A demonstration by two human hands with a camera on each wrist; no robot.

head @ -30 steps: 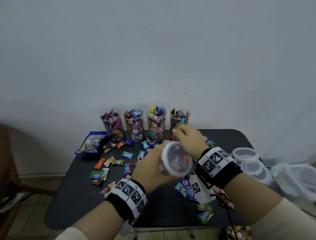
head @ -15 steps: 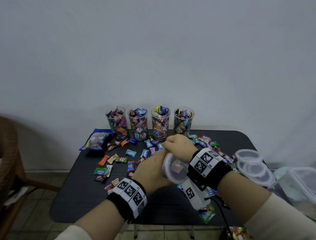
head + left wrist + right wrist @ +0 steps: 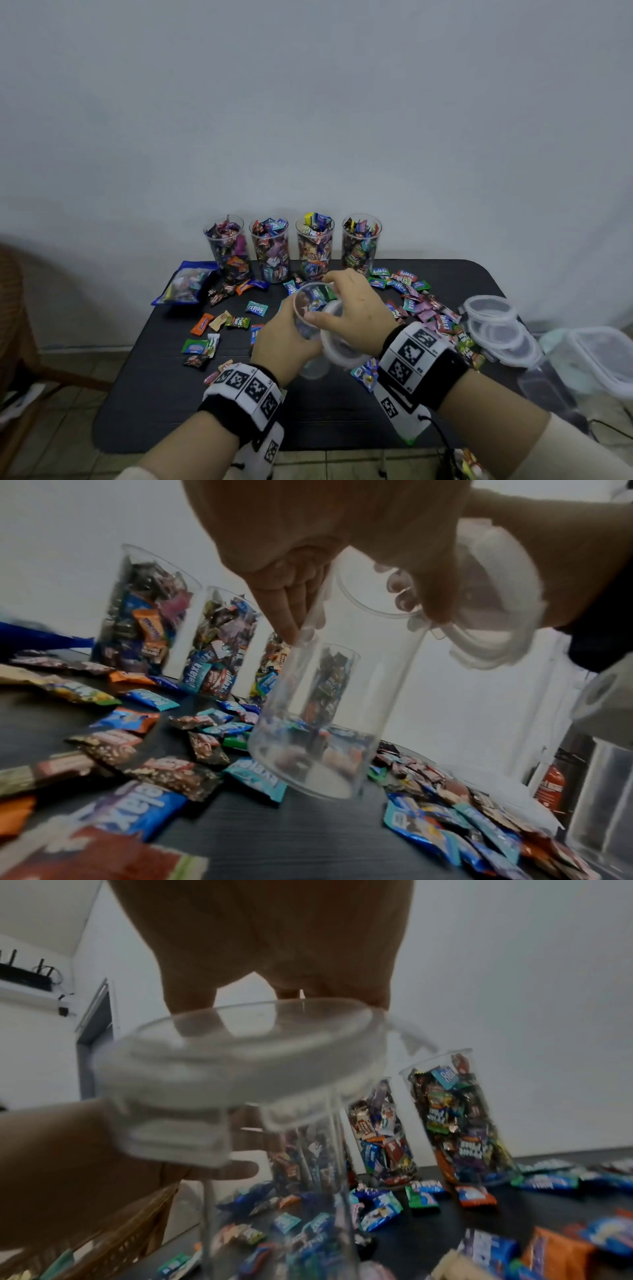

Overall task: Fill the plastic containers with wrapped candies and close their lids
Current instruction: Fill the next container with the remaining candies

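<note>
Right hand (image 3: 274, 947) gripping clear lid (image 3: 240, 1058), filled candy containers (image 3: 459, 1123) behind

wall (image 3: 308, 102): plain white | floor (image 3: 61, 445): tiled | wicker chair (image 3: 13, 308): left

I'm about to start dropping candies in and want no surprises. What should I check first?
1. Is the lid off the container? Ok, the right hand holds it beside the rim.
2. Is the container gripped? Ok, the left hand wraps it.
3. Is the container empty? Ok.
4. Is the container upright? Not ok, it is tilted.
5. Are loose candies on the table nearby? Ok.
6. Is a hand free to pick candies? Not ok, both hold something.
</note>
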